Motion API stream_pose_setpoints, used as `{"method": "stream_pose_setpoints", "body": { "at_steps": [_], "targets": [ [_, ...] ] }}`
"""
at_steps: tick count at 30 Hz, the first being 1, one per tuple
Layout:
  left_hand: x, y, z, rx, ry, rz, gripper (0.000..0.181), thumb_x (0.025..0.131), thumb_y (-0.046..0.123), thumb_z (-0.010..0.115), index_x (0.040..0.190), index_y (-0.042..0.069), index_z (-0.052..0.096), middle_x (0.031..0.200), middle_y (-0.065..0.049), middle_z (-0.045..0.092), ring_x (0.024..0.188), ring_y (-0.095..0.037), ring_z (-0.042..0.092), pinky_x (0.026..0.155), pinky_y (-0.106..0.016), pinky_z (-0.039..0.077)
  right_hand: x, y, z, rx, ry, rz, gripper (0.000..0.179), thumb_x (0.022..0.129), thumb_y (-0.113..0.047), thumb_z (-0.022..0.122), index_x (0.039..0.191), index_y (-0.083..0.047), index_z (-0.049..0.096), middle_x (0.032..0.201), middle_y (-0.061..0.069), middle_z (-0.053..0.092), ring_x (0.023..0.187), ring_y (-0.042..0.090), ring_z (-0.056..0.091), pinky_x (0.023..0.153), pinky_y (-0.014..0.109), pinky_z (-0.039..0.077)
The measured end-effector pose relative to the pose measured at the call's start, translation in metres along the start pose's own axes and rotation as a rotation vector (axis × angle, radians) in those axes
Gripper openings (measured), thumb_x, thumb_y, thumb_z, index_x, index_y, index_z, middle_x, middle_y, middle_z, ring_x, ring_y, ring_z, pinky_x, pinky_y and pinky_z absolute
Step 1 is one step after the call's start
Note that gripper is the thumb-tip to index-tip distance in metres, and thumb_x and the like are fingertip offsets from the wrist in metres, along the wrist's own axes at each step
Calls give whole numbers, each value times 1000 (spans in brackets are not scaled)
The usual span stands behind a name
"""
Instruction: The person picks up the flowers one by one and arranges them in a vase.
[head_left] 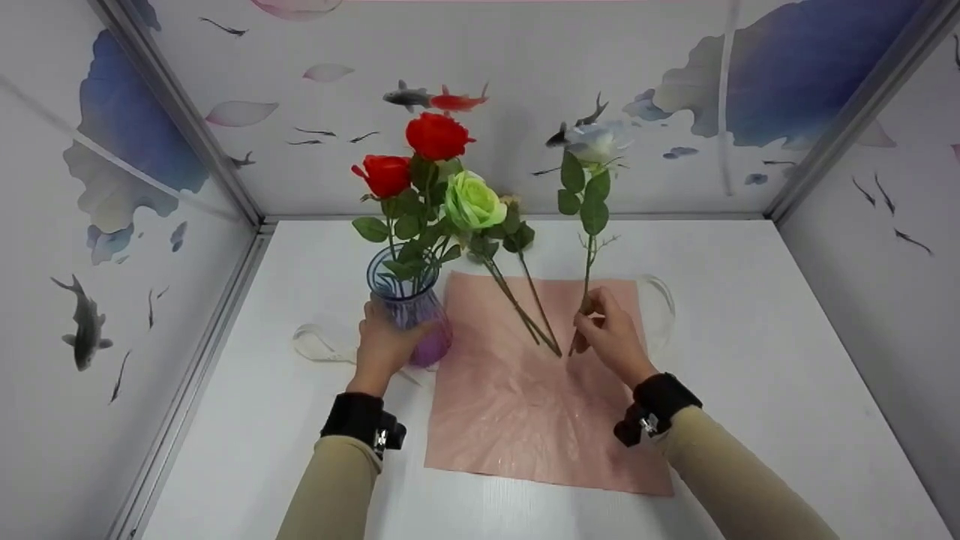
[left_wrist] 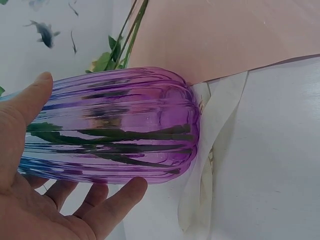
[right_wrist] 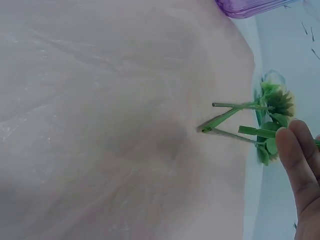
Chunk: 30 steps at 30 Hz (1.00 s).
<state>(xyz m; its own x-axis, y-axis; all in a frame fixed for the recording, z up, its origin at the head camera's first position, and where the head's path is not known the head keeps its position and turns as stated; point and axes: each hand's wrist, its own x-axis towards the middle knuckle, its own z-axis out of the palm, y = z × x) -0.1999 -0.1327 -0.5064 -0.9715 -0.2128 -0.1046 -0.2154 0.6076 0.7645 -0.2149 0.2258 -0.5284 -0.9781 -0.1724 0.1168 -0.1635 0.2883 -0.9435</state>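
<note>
My left hand point(head_left: 386, 345) grips a ribbed glass vase point(head_left: 431, 345), blue at the rim and purple at the base. In the left wrist view the thumb and fingers of this hand point(left_wrist: 55, 205) go round the vase, and green stems point(left_wrist: 135, 134) show through the glass. Two red roses point(head_left: 439, 136) rise above it. My right hand point(head_left: 611, 337) pinches a white rose point(head_left: 598, 142) low on its stem, holding it upright. In the right wrist view the cut stem end point(right_wrist: 255, 131) pokes out past the fingers.
Beneath the right hand lies a pink wrapping sheet point(head_left: 540, 427). Several loose flower stems point(head_left: 516, 302) rest on it, near a light green rose point(head_left: 475, 201). White ribbon point(head_left: 315, 345) lies left of the vase, and more ribbon point(head_left: 661, 307) at right. Patterned walls point(head_left: 510, 45) enclose the table.
</note>
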Motion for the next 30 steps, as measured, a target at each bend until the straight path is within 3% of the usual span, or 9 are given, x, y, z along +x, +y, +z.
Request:
{"method": "stream_pose_setpoints", "body": {
  "at_steps": [4,9,15,24,30],
  "targets": [
    [1,-1,1,5,6,8,116,80,49,81,160,-2,14,153,-24,33,139,-47,36,108,-65,39,0,-11,7,15,23,-110,9,105,-9,57,110,-3,52,90,12,61,60,29,65,57,33,56],
    [2,-2,1,12,4,14,115,79,49,81,159,-1,15,152,-24,33,139,-47,36,108,-64,39,1,-29,20,-3,74,-288,7,100,7,57,106,7,54,84,18,61,53,28,61,52,30,53],
    [2,-2,2,-1,12,17,113,79,48,82,158,0,18,149,-22,36,136,-47,38,107,-62,40,-2,-52,32,-3,58,-435,9,98,12,57,105,8,54,83,19,61,52,30,59,50,25,51],
    [1,1,0,2,10,24,113,81,48,81,159,-2,17,151,-24,35,138,-48,37,109,-62,39,-4,-78,42,63,-42,-534,12,101,3,58,113,-1,58,87,17,64,55,22,62,46,32,50],
    [1,0,1,-3,20,23,113,79,48,82,158,-2,18,150,-24,37,137,-48,39,108,-63,40,-3,-92,52,94,-76,-564,13,100,1,61,112,4,59,88,13,67,55,21,64,51,29,54]
  ]
}}
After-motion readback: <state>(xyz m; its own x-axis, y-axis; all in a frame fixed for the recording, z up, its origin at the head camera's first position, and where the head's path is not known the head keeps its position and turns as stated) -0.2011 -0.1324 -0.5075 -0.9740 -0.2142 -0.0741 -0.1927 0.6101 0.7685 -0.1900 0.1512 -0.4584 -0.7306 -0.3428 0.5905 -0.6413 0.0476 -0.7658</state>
